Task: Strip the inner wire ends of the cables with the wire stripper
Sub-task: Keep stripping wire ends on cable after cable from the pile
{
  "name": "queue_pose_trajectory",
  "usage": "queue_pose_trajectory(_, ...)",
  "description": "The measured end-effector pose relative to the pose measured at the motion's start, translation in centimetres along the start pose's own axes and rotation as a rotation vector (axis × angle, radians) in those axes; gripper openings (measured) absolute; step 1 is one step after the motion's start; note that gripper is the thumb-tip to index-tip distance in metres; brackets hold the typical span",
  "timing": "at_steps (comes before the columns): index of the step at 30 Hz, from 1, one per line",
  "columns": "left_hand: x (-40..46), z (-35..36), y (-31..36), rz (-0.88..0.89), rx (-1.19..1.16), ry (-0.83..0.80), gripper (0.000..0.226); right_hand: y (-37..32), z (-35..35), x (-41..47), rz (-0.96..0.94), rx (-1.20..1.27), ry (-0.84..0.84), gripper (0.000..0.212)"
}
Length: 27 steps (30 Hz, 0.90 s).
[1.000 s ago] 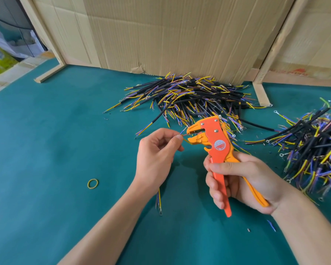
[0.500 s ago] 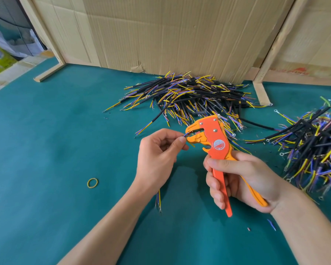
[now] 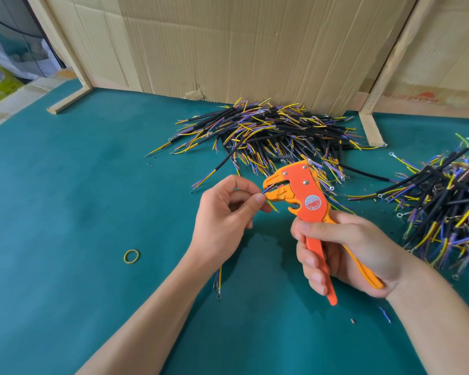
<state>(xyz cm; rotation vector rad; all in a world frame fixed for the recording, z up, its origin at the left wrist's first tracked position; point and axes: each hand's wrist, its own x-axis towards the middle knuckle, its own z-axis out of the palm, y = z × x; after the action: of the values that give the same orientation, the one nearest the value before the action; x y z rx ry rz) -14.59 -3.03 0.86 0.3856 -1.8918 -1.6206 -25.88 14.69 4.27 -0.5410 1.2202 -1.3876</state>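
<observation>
Since the earlier frames the left hand (image 3: 222,215) has brought its pinched wire tip up to the mouth of the wire stripper (image 3: 306,201), where before the tip sat a little short of it. The thumb and forefinger pinch a blue inner wire (image 3: 266,190) that reaches between the orange jaws, which stand slightly apart; a yellow wire end (image 3: 272,206) hangs loose just below. The rest of that cable (image 3: 218,280) trails out under the left wrist. The right hand (image 3: 344,250) grips both handles of the stripper, fingers curled round them.

Behind the tool a pile of cables (image 3: 268,133) lies against the cardboard wall (image 3: 228,50). A second pile of cables (image 3: 450,201) lies to the right, just beside the right hand. A yellow rubber band (image 3: 131,256) lies on the green table (image 3: 65,212), well apart from both hands, and small bits of stripped insulation (image 3: 385,314) lie near the right forearm.
</observation>
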Motion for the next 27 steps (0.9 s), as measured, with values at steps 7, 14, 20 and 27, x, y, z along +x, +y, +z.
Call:
queue_pose_trajectory(7,0.11,-0.12,-0.03,-0.019,-0.025,-0.015,0.01,0.07,0.09,-0.04,-0.01,0.007,0.009,0.023)
queue_pose_trajectory(14,0.0,0.06,0.24,-0.043,-0.053,-0.045,0.011,0.0,0.17,-0.07,-0.016,0.02,0.0,0.023)
queue_pose_trajectory(20,-0.12,0.09,0.58,-0.047,-0.085,-0.076,0.011,0.02,0.3,-0.02,-0.017,0.037,0.019,0.025)
queue_pose_trajectory(27,-0.5,0.14,0.73,0.066,0.145,-0.098,0.03,0.06,0.32,-0.06,-0.011,0.021,0.02,0.024)
